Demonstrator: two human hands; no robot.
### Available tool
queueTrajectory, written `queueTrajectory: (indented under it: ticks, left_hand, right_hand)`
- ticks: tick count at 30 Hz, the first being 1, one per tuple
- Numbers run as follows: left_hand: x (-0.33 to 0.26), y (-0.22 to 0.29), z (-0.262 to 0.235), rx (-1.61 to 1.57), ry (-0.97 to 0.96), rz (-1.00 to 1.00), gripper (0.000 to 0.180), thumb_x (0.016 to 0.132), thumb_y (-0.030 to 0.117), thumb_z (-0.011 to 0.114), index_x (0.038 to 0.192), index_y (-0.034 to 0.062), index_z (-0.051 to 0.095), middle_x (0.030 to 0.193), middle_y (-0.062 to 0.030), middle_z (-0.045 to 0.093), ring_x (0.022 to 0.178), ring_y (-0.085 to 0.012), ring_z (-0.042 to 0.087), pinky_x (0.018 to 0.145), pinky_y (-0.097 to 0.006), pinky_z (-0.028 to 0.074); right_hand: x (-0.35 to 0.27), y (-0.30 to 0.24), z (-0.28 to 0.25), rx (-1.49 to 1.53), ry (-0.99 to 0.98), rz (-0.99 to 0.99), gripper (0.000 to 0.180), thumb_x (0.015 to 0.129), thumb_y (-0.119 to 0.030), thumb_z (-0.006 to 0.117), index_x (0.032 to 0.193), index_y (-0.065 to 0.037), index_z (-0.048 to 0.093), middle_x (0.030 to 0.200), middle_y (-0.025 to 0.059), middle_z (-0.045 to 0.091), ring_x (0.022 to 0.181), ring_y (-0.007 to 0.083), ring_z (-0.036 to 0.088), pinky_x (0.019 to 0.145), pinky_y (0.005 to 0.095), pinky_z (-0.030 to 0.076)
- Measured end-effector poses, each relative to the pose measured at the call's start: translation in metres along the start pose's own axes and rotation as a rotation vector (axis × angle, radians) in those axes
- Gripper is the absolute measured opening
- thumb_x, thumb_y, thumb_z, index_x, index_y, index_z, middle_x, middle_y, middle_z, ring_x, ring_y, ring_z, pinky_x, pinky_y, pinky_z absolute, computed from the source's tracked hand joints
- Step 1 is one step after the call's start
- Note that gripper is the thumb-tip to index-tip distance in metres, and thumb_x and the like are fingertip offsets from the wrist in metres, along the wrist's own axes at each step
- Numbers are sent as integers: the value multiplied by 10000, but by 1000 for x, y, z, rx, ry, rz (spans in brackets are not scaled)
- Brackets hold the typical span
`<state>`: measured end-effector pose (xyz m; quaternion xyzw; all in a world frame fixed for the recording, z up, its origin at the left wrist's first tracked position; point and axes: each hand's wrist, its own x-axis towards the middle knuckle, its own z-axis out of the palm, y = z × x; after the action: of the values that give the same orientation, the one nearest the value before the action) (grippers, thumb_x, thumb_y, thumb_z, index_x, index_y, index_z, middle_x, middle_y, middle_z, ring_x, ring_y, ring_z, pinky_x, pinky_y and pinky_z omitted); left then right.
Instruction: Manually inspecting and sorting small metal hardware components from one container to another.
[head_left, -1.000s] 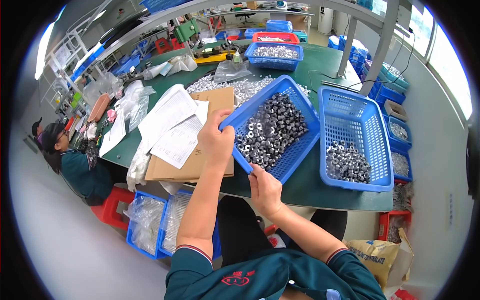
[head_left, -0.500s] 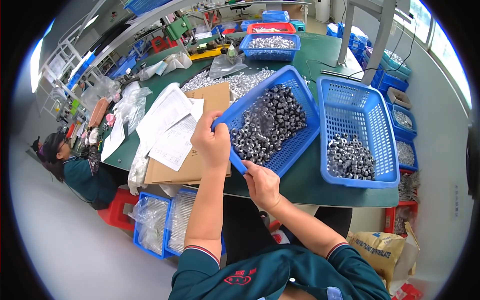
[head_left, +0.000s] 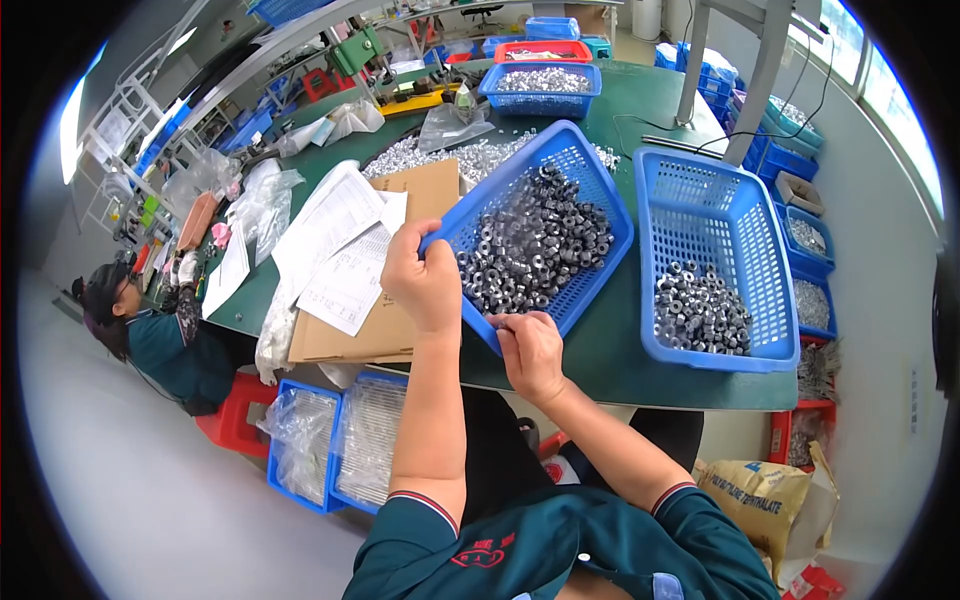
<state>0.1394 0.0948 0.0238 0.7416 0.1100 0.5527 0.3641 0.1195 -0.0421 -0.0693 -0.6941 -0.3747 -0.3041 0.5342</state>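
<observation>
Nudged slightly farther from the body since the earlier frame: blue basket (head_left: 592,290) of metal nuts (head_left: 535,245), now askew over the green tabletop (head_left: 600,385). A small repositioning, seemingly, with contents kept inside. Clamped on its left corner, left hand (head_left: 424,280); at the nearest corner, right hand (head_left: 532,352), fingers bunched, exact hold impossible to tell. Just to the right, second basket (head_left: 680,220) with a smaller heap. To the left, papers (head_left: 345,290) on cardboard (head_left: 375,345); beyond, seated co-worker (head_left: 165,350) in dark green.

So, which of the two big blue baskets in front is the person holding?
The left basket: the left hand and right hand grip its rim. No hand touches the right basket.
</observation>
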Motion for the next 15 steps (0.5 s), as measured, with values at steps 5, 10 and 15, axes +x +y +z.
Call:
queueTrajectory:
  ticks: [5, 10, 15]
  left_hand:
    - [-7, 14, 6, -108, 52, 4, 227, 709, -87, 493, 851, 3, 646, 740, -12, 605, 604, -72, 475, 551, -228, 390]
    - [-17, 12, 3, -171, 24, -57, 302, 718, -97, 473, 959, -1, 626, 811, -20, 601, 650, -73, 484, 592, -216, 408]
    - [-25, 3, 5, -259, 46, -179, 387, 694, -105, 490, 1056, -27, 603, 996, -113, 612, 818, -188, 600, 727, -299, 496]
  right_hand:
    - [-4, 8, -1, -65, 24, 55, 84, 833, -32, 620, 901, -46, 573, 750, 66, 612, 664, 264, 578, 702, 379, 422]
    - [-6, 10, 2, -33, 30, 153, 72, 838, -36, 615, 894, -49, 571, 722, 74, 584, 678, 276, 569, 701, 387, 414]
    - [-1, 12, -10, -194, 64, 156, 65, 836, -61, 617, 881, -74, 571, 813, 72, 608, 795, 277, 581, 762, 402, 405]
